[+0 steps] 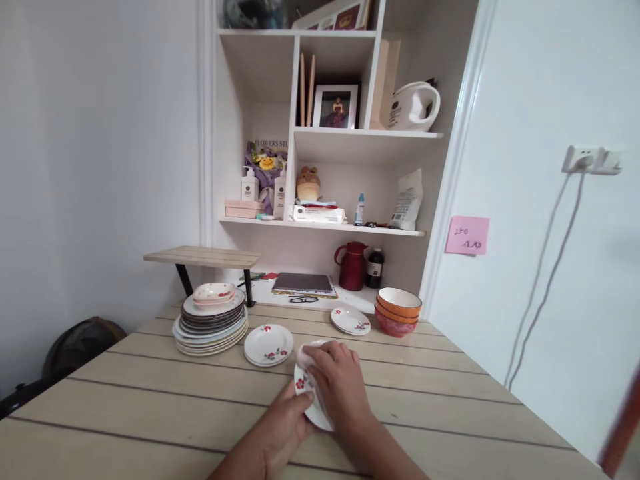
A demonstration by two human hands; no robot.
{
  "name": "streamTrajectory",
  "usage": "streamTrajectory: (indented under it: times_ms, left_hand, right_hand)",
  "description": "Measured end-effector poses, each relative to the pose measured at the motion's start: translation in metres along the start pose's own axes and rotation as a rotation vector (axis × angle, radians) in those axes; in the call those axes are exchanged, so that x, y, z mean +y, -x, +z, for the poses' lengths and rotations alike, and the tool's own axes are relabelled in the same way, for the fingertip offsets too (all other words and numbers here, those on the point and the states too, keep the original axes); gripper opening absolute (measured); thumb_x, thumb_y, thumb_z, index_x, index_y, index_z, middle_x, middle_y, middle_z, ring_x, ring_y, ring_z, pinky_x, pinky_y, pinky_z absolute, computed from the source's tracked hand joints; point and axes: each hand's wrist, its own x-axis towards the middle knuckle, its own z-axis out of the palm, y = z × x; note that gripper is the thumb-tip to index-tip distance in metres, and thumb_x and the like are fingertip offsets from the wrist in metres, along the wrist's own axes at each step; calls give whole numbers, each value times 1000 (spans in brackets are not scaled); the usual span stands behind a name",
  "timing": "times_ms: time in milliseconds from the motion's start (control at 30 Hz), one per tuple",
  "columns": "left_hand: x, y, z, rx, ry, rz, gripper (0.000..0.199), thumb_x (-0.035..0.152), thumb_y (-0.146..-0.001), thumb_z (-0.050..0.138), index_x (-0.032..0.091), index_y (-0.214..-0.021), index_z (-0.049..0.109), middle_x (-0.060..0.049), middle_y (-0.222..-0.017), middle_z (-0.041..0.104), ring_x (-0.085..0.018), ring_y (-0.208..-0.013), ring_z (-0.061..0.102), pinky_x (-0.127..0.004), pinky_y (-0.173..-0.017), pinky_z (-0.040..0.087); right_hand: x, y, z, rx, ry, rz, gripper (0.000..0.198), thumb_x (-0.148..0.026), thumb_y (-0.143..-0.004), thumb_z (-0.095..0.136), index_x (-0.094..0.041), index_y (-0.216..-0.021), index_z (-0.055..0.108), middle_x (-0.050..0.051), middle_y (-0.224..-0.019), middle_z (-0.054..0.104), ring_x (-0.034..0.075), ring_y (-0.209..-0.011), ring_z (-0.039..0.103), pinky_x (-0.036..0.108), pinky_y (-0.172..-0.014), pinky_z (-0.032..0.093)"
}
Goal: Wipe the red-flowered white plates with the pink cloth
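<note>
Head | left hand (pixel 291 410) clamps plate (pixel 317 412) edge | right hand (pixel 344 383) curled over cloth (pixel 304 358) | paired plates (pixel 265 341) apart from hands

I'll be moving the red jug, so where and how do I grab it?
Probably by the handle, coming from the left: it curves out from that side of the red jug, which stands upright, while the dark bottle sits close on the right. Free a hand first, since your left hand and right hand are both at the flowered plate.
</note>
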Motion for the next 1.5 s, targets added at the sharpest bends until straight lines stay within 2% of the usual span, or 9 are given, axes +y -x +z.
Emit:
streamTrajectory:
  times_ms: [133, 333, 533, 733, 967, 1167, 1233, 1400, 1500]
  left_hand:
    - [-1, -1, -1, 47, 75, 42, 68, 19, -73, 73, 23, -137, 50, -13, -123, 66, -28, -115, 59, -39, -98, 40]
    - [-1, -2, 0, 53, 37, 20, 69, 20, -71, 75, 22, -136, 51, -13, -120, 67, -29, -115, 58, -40, -98, 40]
    - [-2, -2, -6, 74, 86, 8, 69, 21, -71, 74, 21, -135, 51, -14, -122, 66, -30, -117, 58, -41, -99, 41]
    - [2, -1, -5, 91, 52, -14, 71, 21, -70, 76, 21, -135, 49, -13, -125, 64, -30, -118, 57, -40, -99, 41]
    - [1, 0, -3, 101, 76, -24, 73, 21, -69, 76, 21, -137, 49, -15, -126, 63, -31, -119, 57, -41, -99, 41]
    - [3, -1, 1, 129, 61, -19, 78, 20, -68, 77, 25, -139, 46, -12, -125, 64, -30, -116, 58, -39, -98, 42]
    - [4, 0, 2, 126, 43, -35, 76, 21, -69, 77, 24, -138, 47, -12, -123, 65, -29, -115, 59, -39, -97, 42]
    - [5, 4, 4, 134, 26, -27, 63, 22, -72, 75, 22, -132, 54, -13, -119, 67, -29, -114, 59, -39, -96, 41]
    - [6, 4, 6, 120, 22, -14, 61, 21, -71, 75, 21, -129, 56, -13, -117, 67, -29, -113, 59, -39, -94, 42]
  right_hand:
    - [6, 4, -2, 20, 36, 120, 32, -18, -89, 59, -37, -115, 66, 3, -98, 63, 22, -92, 52, 35, -80, 32]
    - [-10, 5, 4, -41, -44, -48, 37, -14, -85, 63, -38, -113, 66, 2, -103, 65, 21, -93, 52, 35, -81, 31]
    - [6, 1, -2, 14, 38, 160, 28, -21, -88, 61, -36, -111, 67, 3, -96, 64, 22, -92, 51, 35, -80, 30]
    - [-12, 5, 2, -58, -31, -27, 36, -16, -84, 64, -38, -112, 66, 1, -102, 64, 21, -95, 51, 34, -82, 30]
    - [12, -1, -7, 12, 64, 165, 28, -24, -88, 62, -37, -112, 68, 4, -95, 62, 22, -91, 51, 35, -80, 29]
    - [-1, 4, -1, -75, -79, 43, 28, -22, -87, 62, -37, -109, 69, 3, -96, 62, 21, -93, 50, 35, -81, 29]
    - [0, -2, -2, -55, -85, 43, 27, -24, -88, 62, -38, -110, 69, 3, -96, 62, 21, -92, 50, 36, -82, 28]
    - [4, -3, -6, 30, -22, 223, 27, -26, -89, 61, -37, -112, 68, 3, -94, 62, 22, -92, 50, 36, -81, 29]
    - [-7, 3, -2, -6, -55, 179, 28, -25, -88, 62, -38, -111, 68, 2, -95, 62, 21, -93, 51, 36, -83, 29]
